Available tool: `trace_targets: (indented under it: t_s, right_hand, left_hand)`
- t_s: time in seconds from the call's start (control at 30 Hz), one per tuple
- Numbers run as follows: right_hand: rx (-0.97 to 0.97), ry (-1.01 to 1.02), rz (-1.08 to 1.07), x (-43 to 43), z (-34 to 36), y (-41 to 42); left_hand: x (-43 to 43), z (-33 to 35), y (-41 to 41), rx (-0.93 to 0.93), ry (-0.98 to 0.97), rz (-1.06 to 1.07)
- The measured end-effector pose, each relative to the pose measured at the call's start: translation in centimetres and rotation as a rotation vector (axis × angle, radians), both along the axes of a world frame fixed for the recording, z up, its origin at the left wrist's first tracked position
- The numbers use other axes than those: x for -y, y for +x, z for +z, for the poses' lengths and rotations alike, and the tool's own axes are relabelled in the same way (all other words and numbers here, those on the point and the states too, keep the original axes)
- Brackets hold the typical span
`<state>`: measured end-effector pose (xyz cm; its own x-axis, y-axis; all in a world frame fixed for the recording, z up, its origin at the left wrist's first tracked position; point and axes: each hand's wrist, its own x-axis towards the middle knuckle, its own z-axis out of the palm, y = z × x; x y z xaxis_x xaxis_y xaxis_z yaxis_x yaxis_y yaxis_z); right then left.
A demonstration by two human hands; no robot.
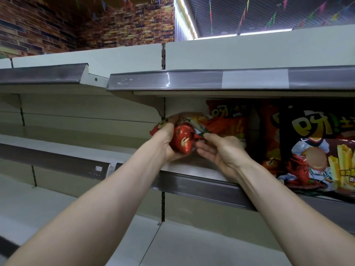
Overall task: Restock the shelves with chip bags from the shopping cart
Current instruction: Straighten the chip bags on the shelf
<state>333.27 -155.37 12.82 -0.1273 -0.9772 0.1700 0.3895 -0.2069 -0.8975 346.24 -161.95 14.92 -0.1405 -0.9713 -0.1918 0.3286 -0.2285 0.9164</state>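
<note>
A shop: tiered metal shelves [57, 139] fronted by grey price-label strips [192, 80], identical chip bags [315, 150] faced out at centre right, coloured bunting [273, 17] strung overhead, brick-pattern wall [38, 25] at upper left.

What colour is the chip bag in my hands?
The chip bag is mostly glossy red with tomato pictures; head view.
</note>
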Motion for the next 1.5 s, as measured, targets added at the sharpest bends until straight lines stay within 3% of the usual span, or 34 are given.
trace_targets:
  t_s: [0.1, 0.3, 0.47, 0.67, 0.77, 0.83, 0.97, 1.17, 1.27, 1.37, 1.5]
  right_hand:
    - [-0.275, 0.078, 0.024, -0.2, -0.5, 0.3]
    - [-0.431, 0.131, 0.065, -0.4, -0.2, 0.5]
    - [-0.637, 0.110, -0.093, -1.9, 0.3, -0.7]
    - [-0.658, 0.116, -0.437, -2.0, 1.0, -4.5]
    - [-0.752, 0.078, -0.457, -2.0, 0.5, -4.4]
    - [-0.803, 0.079, -0.462, -2.2, 0.4, -4.4]
    - [-0.768, 0.063, -0.550, -2.5, 0.4, -5.3]
    - [-0.651, 0.092, -0.616, -1.7, 1.1, -5.7]
    - [-0.655, 0.111, -0.619, -1.3, 0.6, -6.0]
    - [-0.690, 0.109, -0.603, -1.1, -0.1, -6.1]
    - [-0.671, 0.122, -0.622, -0.3, -0.1, -6.4]
  left_hand:
    - [1.4, 0.2, -0.4, -0.020, -0.073, 0.150]
    - [2.1, -0.5, -0.8, 0.000, -0.169, 0.337]
    - [1.6, -0.4, -1.4, 0.033, -0.308, 0.281]
    - [0.9, 0.2, -1.4, 0.144, -0.322, 0.081]
    - [0.5, -0.4, -3.2, 0.243, -0.416, -0.008]
    - [0.2, -0.6, -4.6, 0.193, -0.461, -0.044]
    - [0.2, -0.7, -7.1, 0.257, -0.539, -0.087]
    - [-0.3, -0.9, -10.8, 0.136, -0.645, 0.028]
    - [0.1, -1.0, -11.2, 0.240, -0.624, 0.086]
    - [0.7, -2.1, -11.0, 0.434, -0.533, -0.018]
    - [1.0, -1.9, -11.7, 0.396, -0.664, 0.166]
